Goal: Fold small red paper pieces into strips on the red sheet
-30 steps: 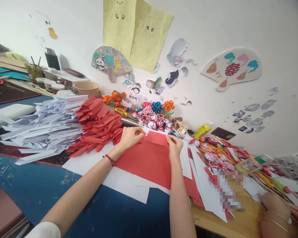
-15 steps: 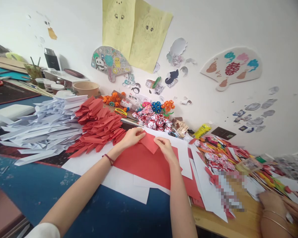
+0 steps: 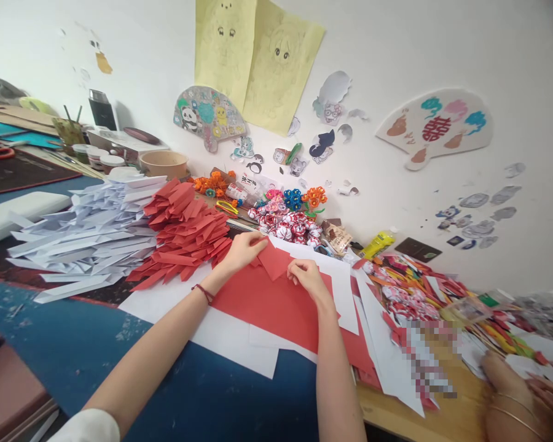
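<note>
A small folded red paper (image 3: 274,263) is pinched between the thumb and fingers of my left hand (image 3: 245,250) at its upper left corner. My right hand (image 3: 306,274) is closed at the right edge of that paper, its fingers curled; what it holds, if anything, is too small to make out. Below both hands lie large red sheets (image 3: 267,313) over white sheets (image 3: 239,353). To the left of my left hand is a pile of folded red strips (image 3: 184,236), beside a pile of folded white strips (image 3: 92,230).
Paper flowers (image 3: 290,224) and a yellow packet (image 3: 376,244) stand along the wall. A round tan bowl (image 3: 164,164) and jars are at the back left. Another person's hands (image 3: 511,383) are at the lower right, near colourful paper scraps (image 3: 502,334).
My right hand's fingers have curled in and shifted slightly off the paper's edge. The small red paper looks flatter and more diamond-shaped. The other person's hands have moved a little, and the view has shifted slightly.
</note>
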Demonstrator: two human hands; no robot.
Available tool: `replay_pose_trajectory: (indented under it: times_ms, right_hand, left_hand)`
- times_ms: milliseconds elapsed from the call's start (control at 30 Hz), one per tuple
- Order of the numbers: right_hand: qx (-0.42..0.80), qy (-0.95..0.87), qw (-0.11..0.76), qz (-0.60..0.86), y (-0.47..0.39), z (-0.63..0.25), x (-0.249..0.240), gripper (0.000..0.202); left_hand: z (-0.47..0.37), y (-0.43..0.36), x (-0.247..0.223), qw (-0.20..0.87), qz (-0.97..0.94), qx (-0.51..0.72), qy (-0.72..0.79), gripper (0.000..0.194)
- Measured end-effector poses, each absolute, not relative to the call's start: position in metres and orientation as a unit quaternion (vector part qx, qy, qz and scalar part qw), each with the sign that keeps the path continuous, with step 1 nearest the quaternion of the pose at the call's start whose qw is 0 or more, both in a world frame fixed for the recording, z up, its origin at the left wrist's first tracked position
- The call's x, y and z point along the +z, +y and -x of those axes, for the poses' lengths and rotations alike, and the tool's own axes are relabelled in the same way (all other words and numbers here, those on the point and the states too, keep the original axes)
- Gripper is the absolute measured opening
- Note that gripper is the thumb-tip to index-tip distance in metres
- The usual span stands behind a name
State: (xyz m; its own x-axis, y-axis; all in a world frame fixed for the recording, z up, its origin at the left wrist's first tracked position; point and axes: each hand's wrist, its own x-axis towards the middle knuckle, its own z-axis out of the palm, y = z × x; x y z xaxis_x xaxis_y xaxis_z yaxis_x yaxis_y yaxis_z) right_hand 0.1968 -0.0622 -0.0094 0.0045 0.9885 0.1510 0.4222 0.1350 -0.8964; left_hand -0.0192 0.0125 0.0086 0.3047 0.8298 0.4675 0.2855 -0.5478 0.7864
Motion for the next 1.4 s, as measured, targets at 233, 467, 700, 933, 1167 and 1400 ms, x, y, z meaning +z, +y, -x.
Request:
replay_pose_trajectory:
  times_ms: [233, 467, 700, 933, 1167, 1400]
  right_hand:
    - [0.226, -0.559, 0.553, 0.575, -0.058, -0.191, -0.008, 0.023]
    - [0.087, -0.704, 0.470, 0.525, -0.061, -0.166, -0.005, 0.044]
    - [0.106, -0.709, 0.434, 0.545, -0.057, -0.167, -0.017, 0.048]
    - [0.113, -0.697, 0.442, 0.553, -0.058, -0.165, -0.015, 0.050]
    - [0.235, -0.672, 0.466, 0.524, -0.059, -0.159, -0.012, 0.051]
    - [0.367, -0.576, 0.520, 0.514, -0.059, -0.168, -0.015, 0.048]
  left_hand:
    - [0.019, 0.020, 0.005, 0.290, -0.701, 0.490, 0.430, 0.029]
    - [0.010, 0.004, 0.006, 0.409, -0.694, 0.429, 0.407, 0.035]
    - [0.012, 0.000, 0.013, 0.536, -0.674, 0.397, 0.317, 0.047]
    - [0.012, 0.000, 0.009, 0.461, -0.710, 0.419, 0.329, 0.032]
    - [0.010, 0.003, 0.007, 0.458, -0.685, 0.461, 0.328, 0.042]
    - [0.013, 0.003, 0.014, 0.473, -0.691, 0.461, 0.293, 0.038]
